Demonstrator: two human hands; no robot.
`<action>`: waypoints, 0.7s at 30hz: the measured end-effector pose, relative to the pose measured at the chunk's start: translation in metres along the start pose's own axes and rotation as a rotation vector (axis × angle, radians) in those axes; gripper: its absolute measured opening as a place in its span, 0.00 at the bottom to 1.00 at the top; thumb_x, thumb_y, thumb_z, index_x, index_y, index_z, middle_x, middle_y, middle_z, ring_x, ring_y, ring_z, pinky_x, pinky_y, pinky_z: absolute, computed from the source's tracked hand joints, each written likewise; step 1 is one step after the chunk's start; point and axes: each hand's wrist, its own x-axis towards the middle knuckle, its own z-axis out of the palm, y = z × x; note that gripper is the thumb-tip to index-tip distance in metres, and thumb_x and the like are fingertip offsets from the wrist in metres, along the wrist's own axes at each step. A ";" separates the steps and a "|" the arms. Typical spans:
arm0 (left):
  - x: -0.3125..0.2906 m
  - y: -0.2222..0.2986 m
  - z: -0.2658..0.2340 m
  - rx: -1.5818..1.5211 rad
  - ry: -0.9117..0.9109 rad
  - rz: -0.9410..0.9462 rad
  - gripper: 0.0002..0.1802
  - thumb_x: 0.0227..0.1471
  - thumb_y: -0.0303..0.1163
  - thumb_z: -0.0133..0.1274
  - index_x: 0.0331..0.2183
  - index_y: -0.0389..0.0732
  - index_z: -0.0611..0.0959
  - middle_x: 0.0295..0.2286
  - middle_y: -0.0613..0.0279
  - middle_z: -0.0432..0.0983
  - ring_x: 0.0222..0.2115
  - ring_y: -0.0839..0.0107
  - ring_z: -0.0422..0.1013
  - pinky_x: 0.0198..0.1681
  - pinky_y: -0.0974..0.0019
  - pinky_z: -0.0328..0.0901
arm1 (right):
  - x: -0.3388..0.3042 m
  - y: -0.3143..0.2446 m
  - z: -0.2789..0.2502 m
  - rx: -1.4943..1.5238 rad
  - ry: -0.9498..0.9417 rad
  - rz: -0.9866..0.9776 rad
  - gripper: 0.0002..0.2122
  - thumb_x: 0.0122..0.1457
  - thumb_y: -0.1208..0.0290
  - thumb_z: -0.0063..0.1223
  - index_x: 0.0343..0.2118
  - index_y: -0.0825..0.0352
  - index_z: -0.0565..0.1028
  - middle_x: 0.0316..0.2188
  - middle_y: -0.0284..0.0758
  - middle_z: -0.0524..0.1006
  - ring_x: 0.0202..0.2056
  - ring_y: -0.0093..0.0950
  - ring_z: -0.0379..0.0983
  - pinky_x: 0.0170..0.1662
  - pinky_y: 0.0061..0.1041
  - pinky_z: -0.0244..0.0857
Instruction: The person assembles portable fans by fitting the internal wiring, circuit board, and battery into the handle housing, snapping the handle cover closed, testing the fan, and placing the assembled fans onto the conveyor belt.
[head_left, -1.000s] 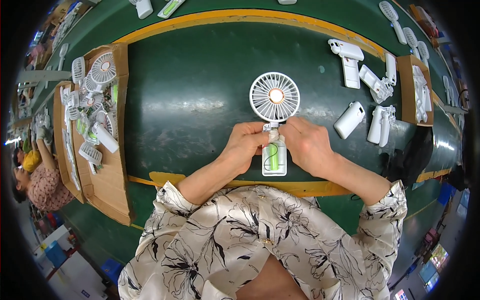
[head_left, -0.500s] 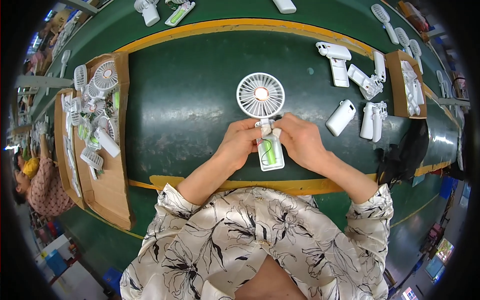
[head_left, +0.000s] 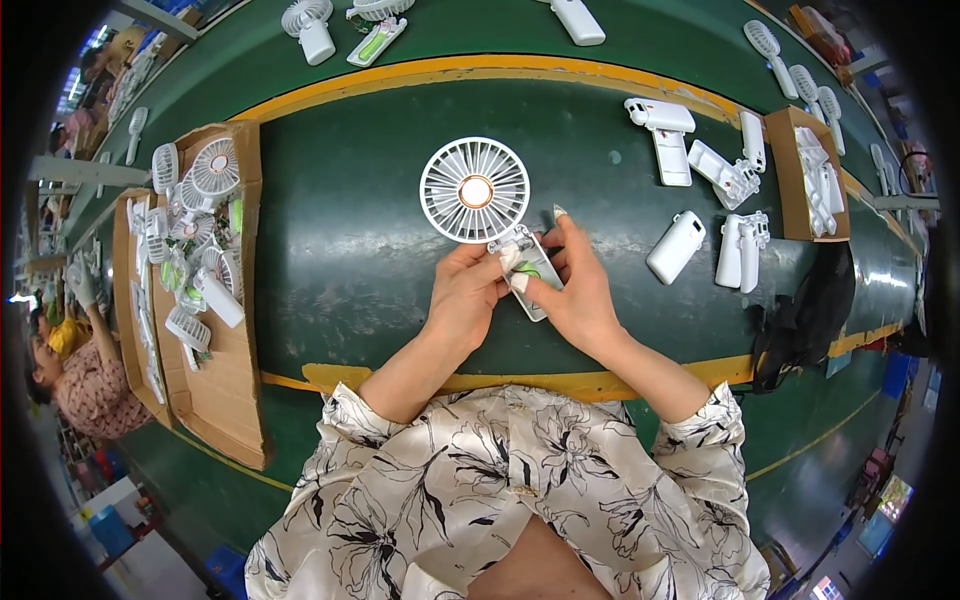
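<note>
A white handheld fan (head_left: 475, 190) is held over the table in front of me, tilted so its round grille points up and to the left. Its handle is open and shows a green battery (head_left: 529, 269) and wiring inside, partly covered by my fingers. My left hand (head_left: 464, 298) grips the handle near its neck, thumb on top. My right hand (head_left: 582, 290) holds the handle's right side, thumb over the open housing and index finger raised. Both thumbs and the right index finger have whitish tips.
On the left, a cardboard box (head_left: 215, 390) holds several fans. White handle shells, including one single shell (head_left: 676, 247), lie to the right beside a small carton (head_left: 789, 180) of white parts. Fan parts rest beyond the yellow edge (head_left: 480, 66). A person (head_left: 95, 375) works at far left.
The fan has swung from upright to leaning left, its head moving left. My right thumb has moved down over the open handle, and the right index finger has lifted.
</note>
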 end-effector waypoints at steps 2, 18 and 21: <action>0.001 -0.002 -0.003 0.004 -0.059 0.029 0.12 0.47 0.22 0.47 0.37 0.33 0.74 0.34 0.59 0.73 0.34 0.72 0.70 0.38 0.68 0.66 | 0.002 0.007 0.000 0.126 -0.027 0.025 0.34 0.43 0.73 0.55 0.52 0.78 0.52 0.37 0.43 0.67 0.33 0.30 0.68 0.36 0.24 0.64; -0.006 0.002 0.005 0.258 -0.016 -0.023 0.11 0.47 0.21 0.45 0.36 0.32 0.75 0.31 0.59 0.75 0.28 0.74 0.72 0.30 0.72 0.68 | 0.020 -0.004 -0.051 -0.009 -0.252 0.095 0.27 0.44 0.69 0.58 0.48 0.73 0.64 0.23 0.33 0.71 0.25 0.18 0.66 0.30 0.19 0.63; -0.008 0.011 0.001 0.229 -0.051 -0.107 0.12 0.48 0.24 0.43 0.37 0.29 0.73 0.32 0.48 0.74 0.34 0.59 0.72 0.37 0.61 0.68 | 0.051 -0.012 -0.104 -0.578 0.317 -0.211 0.18 0.46 0.73 0.52 0.42 0.69 0.69 0.26 0.37 0.73 0.27 0.31 0.71 0.32 0.25 0.64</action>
